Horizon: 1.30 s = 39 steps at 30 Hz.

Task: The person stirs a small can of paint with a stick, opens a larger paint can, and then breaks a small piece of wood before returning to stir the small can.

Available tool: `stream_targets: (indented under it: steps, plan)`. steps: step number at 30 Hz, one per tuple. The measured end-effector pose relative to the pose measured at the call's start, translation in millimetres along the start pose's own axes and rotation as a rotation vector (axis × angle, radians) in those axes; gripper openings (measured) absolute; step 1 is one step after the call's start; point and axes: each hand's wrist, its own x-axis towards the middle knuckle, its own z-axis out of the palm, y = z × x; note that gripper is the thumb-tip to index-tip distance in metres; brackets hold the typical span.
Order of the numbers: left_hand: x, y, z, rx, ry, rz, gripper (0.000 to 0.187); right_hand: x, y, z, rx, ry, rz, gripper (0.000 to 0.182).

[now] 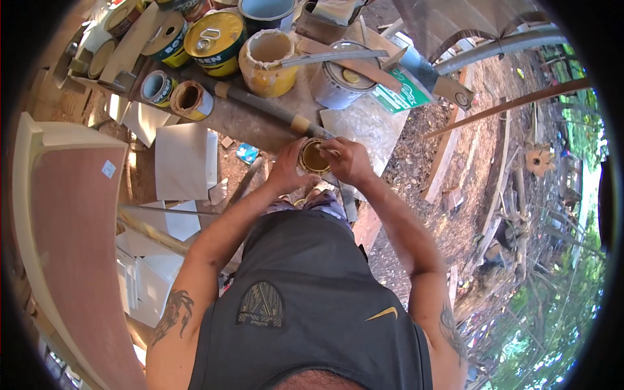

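My left hand (pixel 286 170) is wrapped round the left side of a small round can (pixel 314 156), held upright near the front edge of the work table. The can's open top shows a yellowish-brown inside. At the can's right rim is my right hand (pixel 348 160), its fingers pinched together over the opening. Whatever the right fingers hold, if anything, is too small to make out. A dark pole (pixel 260 108) with tan bands lies across the table just behind the can.
Yellow cans (pixel 215 42), a yellow pot (pixel 268 63) and a grey paint can (pixel 342 75) stand on the table (pixel 361 133). Two small cups (pixel 191 100) are at its left. A curved brown panel (pixel 78 214) stands at the far left. Wooden planks (pixel 448 149) lie on the ground at right.
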Motion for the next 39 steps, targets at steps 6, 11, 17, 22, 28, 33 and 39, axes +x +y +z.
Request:
stream_targets:
  steps: [6,11,17,22,28,33,39]
  plan:
    - [0,2,-1,-0.001,0.000,0.004,0.119,-6,11,-14,0.018,-0.172,0.073,0.013]
    - [1,0,0,-0.023,-0.003,0.009,0.119,0,7,-6,-0.034,-0.015,-0.043,0.016]
    - [1,1,-1,0.003,-0.026,-0.035,0.118,-7,15,-14,0.067,-0.184,0.001,0.012]
    - [1,5,-2,-0.016,-0.023,-0.034,0.118,0,5,-10,-0.024,-0.043,-0.066,0.014]
    - [1,8,-6,-0.008,-0.048,-0.079,0.118,-3,10,-20,0.090,-0.178,0.003,0.014]
    - [2,8,-7,-0.026,-0.044,-0.070,0.118,2,11,-11,0.023,-0.051,-0.094,0.011]
    - [1,4,-2,0.016,-0.051,-0.103,0.120,-4,11,-20,0.082,-0.159,-0.006,0.010]
